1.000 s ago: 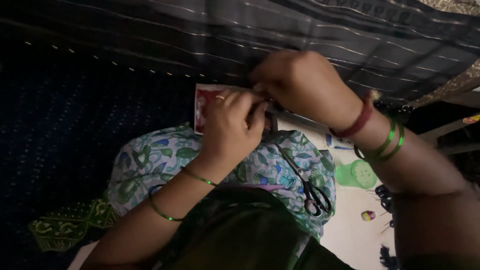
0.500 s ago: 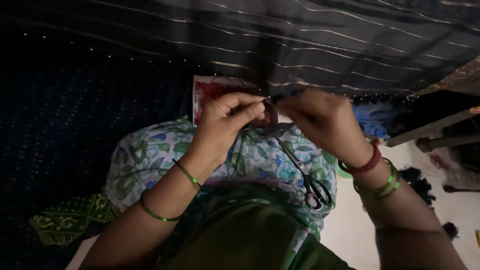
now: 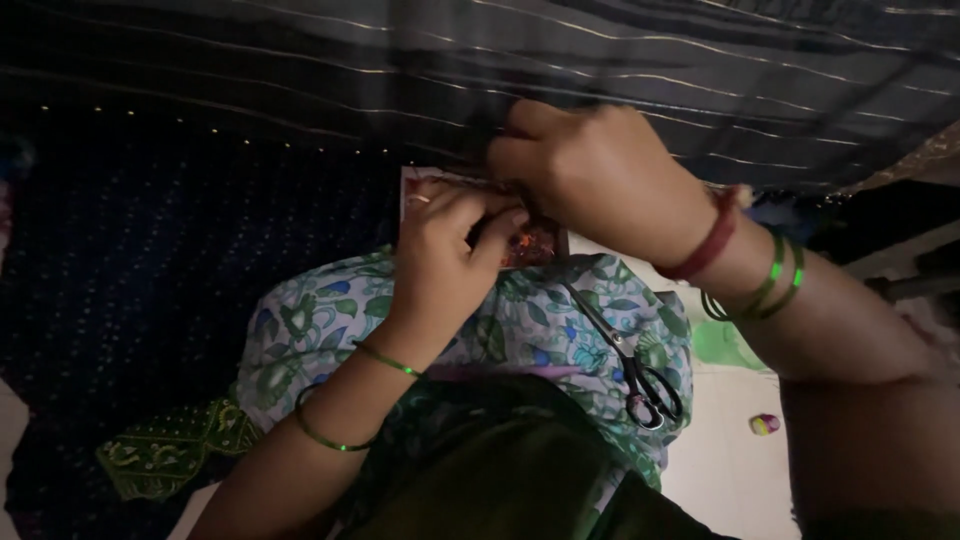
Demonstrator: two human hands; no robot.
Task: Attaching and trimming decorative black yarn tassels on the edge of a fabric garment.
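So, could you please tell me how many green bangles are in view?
4: two on the left forearm, one near the wrist and one lower down; two side by side on the right wrist. Others may be hidden.

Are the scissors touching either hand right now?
Apart. The head view shows the scissors lying on the floral cloth, with cloth plainly visible between them and the left hand and right hand.

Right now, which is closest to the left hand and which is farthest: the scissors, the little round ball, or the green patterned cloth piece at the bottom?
From the left hand, in the head view:
1. Scissors, on the floral cloth to its right and lower.
2. Green patterned cloth piece, lower left, beside the forearm.
3. Little round ball, far right on the pale surface.
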